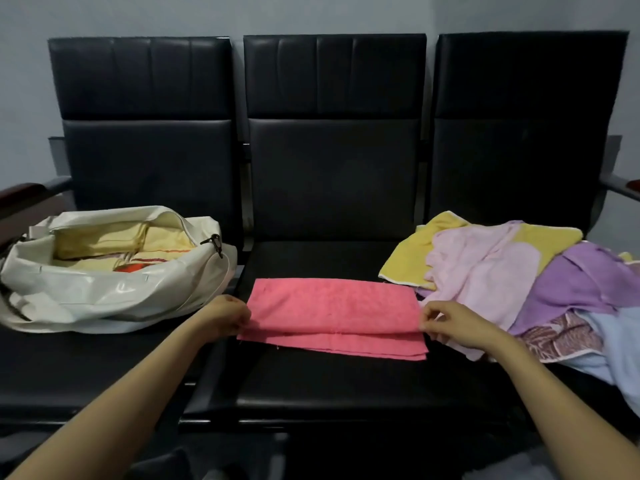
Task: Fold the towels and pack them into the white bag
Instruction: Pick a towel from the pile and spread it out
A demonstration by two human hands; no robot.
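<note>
A pink towel lies on the middle black seat, its top layer doubled over so a strip of the lower layer shows at the near edge. My left hand pinches the folded layer at its left end. My right hand pinches the same layer at its right end. The white bag sits open on the left seat, with yellow and orange folded cloth inside. A loose pile of towels in yellow, pale pink, purple, light blue and a patterned one covers the right seat.
Three joined black padded seats with tall backs stand against a grey wall. Armrests jut out at the far left and far right. A dark clip hangs on the bag's rim.
</note>
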